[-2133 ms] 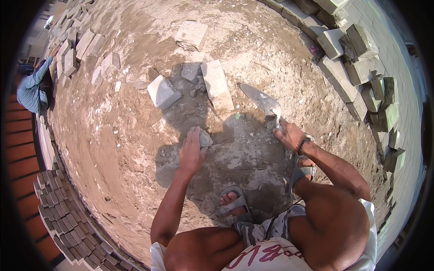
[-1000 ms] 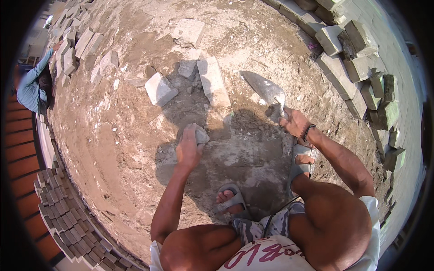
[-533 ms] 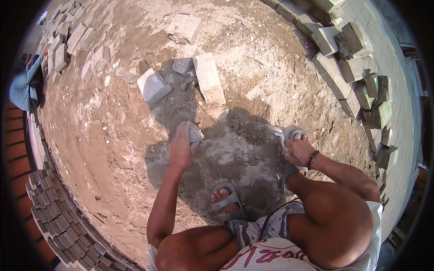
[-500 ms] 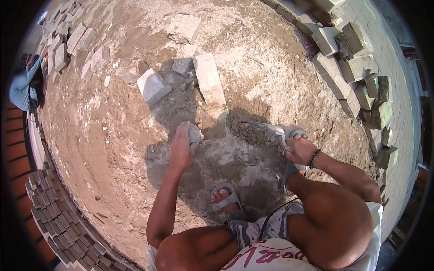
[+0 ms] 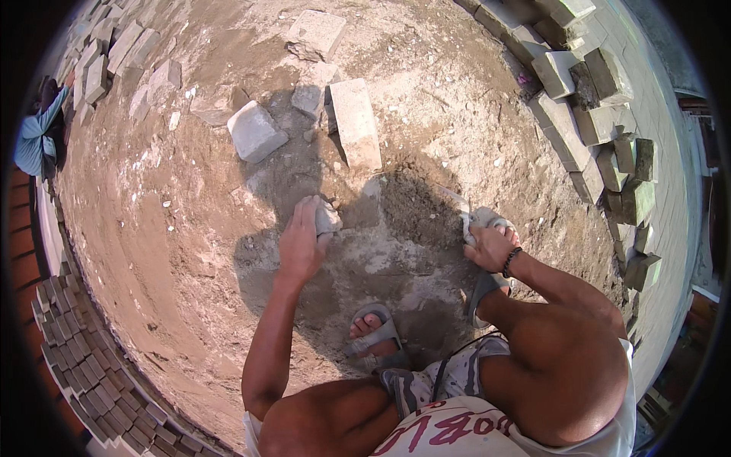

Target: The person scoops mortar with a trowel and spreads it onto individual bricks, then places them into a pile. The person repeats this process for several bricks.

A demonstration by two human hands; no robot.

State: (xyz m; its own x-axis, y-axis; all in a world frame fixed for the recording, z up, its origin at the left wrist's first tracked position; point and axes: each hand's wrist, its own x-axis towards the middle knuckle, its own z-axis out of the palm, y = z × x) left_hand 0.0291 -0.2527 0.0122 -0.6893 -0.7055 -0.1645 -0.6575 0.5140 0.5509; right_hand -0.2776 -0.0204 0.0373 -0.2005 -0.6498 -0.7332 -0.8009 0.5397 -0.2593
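My left hand [image 5: 301, 242] is closed round a rough grey stone chunk [image 5: 328, 219], low over the dirt in front of my left foot. In my right hand [image 5: 491, 247] is a trowel gripped near its handle; its metal blade [image 5: 455, 199] shows thin, tilted on edge against the ground. Beside the blade lies a mound of loose dark soil [image 5: 415, 202]. Just beyond the hands, a long pale paving block [image 5: 355, 126] and a squarer block [image 5: 257, 132] rest on the dirt. The trowel's handle is hidden by my fingers.
Another broken block [image 5: 317, 34] lies farther off. Stacked blocks [image 5: 598, 118] line the right edge beside laid paving [image 5: 662, 152]. More blocks [image 5: 95, 76] stand at the far left, near a person in blue [image 5: 36, 141]. Piled bricks [image 5: 99, 373] sit at lower left.
My right hand has moved slightly left, and the trowel blade has turned from flat to edge-on, with soil now loose beside it. The left hand still grips the stone chunk in nearly the same spot.
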